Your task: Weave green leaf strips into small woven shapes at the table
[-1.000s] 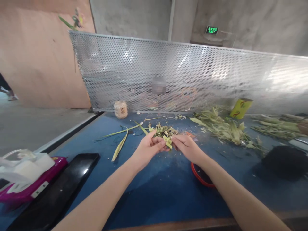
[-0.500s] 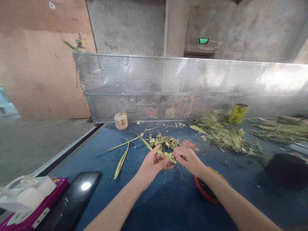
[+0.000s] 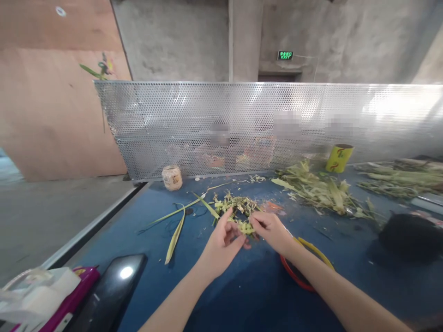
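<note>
Left hand (image 3: 224, 242) has loosened, fingers parted; right hand (image 3: 272, 230) pinches the plant wreath (image 3: 230, 201) on its side toward the bench's (image 3: 238, 299) front edge.

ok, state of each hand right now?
Left hand: partly open, fingers loosely curled at the plant ring; grip can't be told.
Right hand: closed, fingertips at the plant ring's edge; what they pinch is hidden.

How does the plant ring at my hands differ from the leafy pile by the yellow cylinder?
The plant ring curves round an open middle; the leafy pile lies heaped. The ring is smaller than the pile. Your left hand and right hand are at the ring; neither touches the pile. Both are plant matter on the blue table.
</note>
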A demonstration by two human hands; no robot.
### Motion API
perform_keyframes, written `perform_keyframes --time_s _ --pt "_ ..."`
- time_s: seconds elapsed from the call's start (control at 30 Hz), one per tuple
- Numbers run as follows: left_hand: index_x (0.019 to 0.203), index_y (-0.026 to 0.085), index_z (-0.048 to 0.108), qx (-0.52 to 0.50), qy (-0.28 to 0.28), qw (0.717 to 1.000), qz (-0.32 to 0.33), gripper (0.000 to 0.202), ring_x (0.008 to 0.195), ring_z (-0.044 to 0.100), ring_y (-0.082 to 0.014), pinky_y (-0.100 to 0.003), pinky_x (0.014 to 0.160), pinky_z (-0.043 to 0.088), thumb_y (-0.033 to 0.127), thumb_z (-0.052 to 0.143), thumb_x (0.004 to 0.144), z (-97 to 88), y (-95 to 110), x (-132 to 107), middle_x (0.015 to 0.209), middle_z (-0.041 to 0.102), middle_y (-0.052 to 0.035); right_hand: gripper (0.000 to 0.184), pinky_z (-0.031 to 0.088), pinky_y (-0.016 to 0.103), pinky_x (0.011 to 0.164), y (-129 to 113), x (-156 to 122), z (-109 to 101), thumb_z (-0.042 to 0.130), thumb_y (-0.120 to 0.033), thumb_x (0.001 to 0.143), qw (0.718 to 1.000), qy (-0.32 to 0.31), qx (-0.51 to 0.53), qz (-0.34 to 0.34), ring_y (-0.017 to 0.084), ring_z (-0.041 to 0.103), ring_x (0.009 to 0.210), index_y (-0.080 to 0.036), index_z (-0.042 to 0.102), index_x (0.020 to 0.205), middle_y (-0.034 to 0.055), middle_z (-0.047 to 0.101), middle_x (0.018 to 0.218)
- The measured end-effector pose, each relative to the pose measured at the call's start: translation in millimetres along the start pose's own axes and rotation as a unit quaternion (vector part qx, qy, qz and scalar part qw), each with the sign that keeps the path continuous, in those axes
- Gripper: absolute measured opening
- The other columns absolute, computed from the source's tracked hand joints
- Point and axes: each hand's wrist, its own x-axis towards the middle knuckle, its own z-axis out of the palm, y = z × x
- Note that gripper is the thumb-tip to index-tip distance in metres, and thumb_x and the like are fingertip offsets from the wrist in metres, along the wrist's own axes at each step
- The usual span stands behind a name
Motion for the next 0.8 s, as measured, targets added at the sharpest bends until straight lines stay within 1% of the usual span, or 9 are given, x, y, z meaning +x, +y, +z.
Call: perform_keyframes --time_s 0.13,0.23,0.33,0.4,0.47,0.5,0.57,0.7,0.8 --pt "0.135 0.021 0.014 0.067 0.0 0.998 0.019 0.078 0.066 0.05 -0.0114 -0.03 0.063 0.05 0.02 0.059 0.071 -2.4 0.3 -0.1 0.075 0.042 0.0026 0.031 0.028 0.021 0.049 -2.3 -1.2 1.8 0.036 -0.021 0.079 0.996 0.018 -0.069 -0.05 0.008 0.036 0.047 -0.018 0.028 0.049 -0.003 0.035 0.047" --pt "0.135 0.022 0.012 0.083 -0.001 0.996 0.027 0.078 0.06 0.051 -0.0102 -0.032 0.064 0.05 0.022 0.058 0.072 -5.1 0.7 0.2 0.069 0.043 0.0046 0.032 0.028 0.021 0.049 -4.8 -1.7 4.1 0.035 -0.023 0.081 0.999 0.014 -0.041 -0.02 0.008 0.035 0.047 -0.018 0.026 0.05 -0.0038 0.032 0.048" --pt "0.136 0.022 0.01 0.061 -0.022 0.998 0.017 0.08 0.062 0.052 -0.0104 -0.033 0.067 0.05 0.021 0.059 0.072 -6.3 1.5 -0.4 0.07 0.045 0.0041 0.033 0.029 0.02 0.045 -5.7 -1.9 5.1 0.035 -0.033 0.083 0.995 -0.059 0.067 0.049 0.007 0.035 0.043 -0.018 0.03 0.054 -0.0051 0.033 0.047" --pt "0.136 0.021 0.01 0.049 -0.027 0.998 0.009 0.083 0.062 0.053 -0.0105 -0.032 0.066 0.049 0.02 0.061 0.071 -5.8 3.0 -1.2 0.07 0.048 0.0037 0.035 0.03 0.02 0.041 -4.5 -2.1 5.0 0.037 -0.042 0.082 0.975 -0.115 0.17 0.085 0.007 0.036 0.039 -0.018 0.035 0.057 -0.0058 0.035 0.047" --pt "0.136 0.02 0.009 0.035 -0.018 0.999 0.002 0.088 0.06 0.053 -0.0103 -0.031 0.064 0.048 0.018 0.064 0.067 -4.7 4.9 -1.9 0.068 0.05 0.0042 0.037 0.033 0.02 0.041 -2.6 -2.7 5.3 0.04 -0.048 0.08 0.951 -0.138 0.257 0.099 0.006 0.036 0.039 -0.018 0.038 0.058 -0.006 0.035 0.047" --pt "0.136 0.019 0.009 0.027 -0.011 1.0 -0.004 0.091 0.059 0.053 -0.0102 -0.03 0.063 0.048 0.017 0.066 0.065 -4.2 5.6 -2.2 0.067 0.051 0.0046 0.038 0.034 0.019 0.041 -1.7 -3.2 5.9 0.042 -0.049 0.079 0.945 -0.134 0.282 0.098 0.006 0.036 0.04 -0.018 0.039 0.057 -0.0058 0.035 0.048" --pt "0.136 0.017 0.008 0.008 0.003 1.0 -0.022 0.096 0.057 0.054 -0.0102 -0.029 0.062 0.048 0.015 0.069 0.062 -3.1 6.2 -2.5 0.064 0.052 0.0056 0.039 0.034 0.018 0.041 -0.9 -4.3 8.2 0.044 -0.048 0.079 0.943 -0.111 0.3 0.098 0.006 0.035 0.042 -0.017 0.038 0.056 -0.0058 0.033 0.049" --pt "0.136 0.015 0.003 -0.029 0.013 0.997 -0.066 0.103 0.057 0.057 -0.0116 -0.03 0.064 0.047 0.014 0.071 0.059 -0.5 3.6 -2.6 0.059 0.053 0.0073 0.037 0.029 0.017 0.034 -3.4 -5.9 13.5 0.045 -0.044 0.079 0.946 -0.035 0.292 0.133 0.005 0.036 0.037 -0.019 0.032 0.056 -0.0068 0.027 0.051" --pt "0.136 0.013 0.004 -0.058 0.009 0.995 -0.076 0.103 0.059 0.059 -0.0129 -0.031 0.066 0.046 0.016 0.072 0.059 2.7 1.7 -2.6 0.059 0.054 0.0065 0.036 0.03 0.018 0.032 -6.8 -5.5 13.9 0.045 -0.042 0.079 0.951 0.015 0.273 0.147 0.004 0.035 0.035 -0.019 0.03 0.056 -0.0067 0.027 0.053"
